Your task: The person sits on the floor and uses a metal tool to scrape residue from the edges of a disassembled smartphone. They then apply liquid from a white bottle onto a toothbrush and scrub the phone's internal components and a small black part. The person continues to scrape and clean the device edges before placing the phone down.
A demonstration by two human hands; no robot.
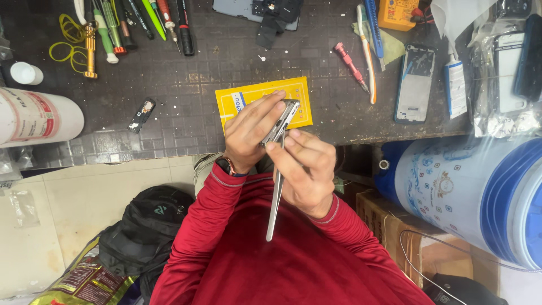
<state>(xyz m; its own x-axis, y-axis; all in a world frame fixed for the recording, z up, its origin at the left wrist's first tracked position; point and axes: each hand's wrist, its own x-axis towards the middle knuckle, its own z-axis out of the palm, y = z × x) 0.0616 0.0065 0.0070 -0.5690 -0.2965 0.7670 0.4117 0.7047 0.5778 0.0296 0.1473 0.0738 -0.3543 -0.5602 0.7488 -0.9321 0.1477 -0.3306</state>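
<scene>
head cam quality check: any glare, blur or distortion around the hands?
Head view: even, soft light, no hard shadows; slight sheen along the phone edge held by the left hand; right hand and tweezers sharp; wide-angle bending at the edges, seen on the blue-and-white water jug.

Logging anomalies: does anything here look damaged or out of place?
A stripped phone frame lies on the bench with its inside exposed, and white crumbs dot it. The left hand holds a phone edge-on; the right hand holds tweezers.
</scene>
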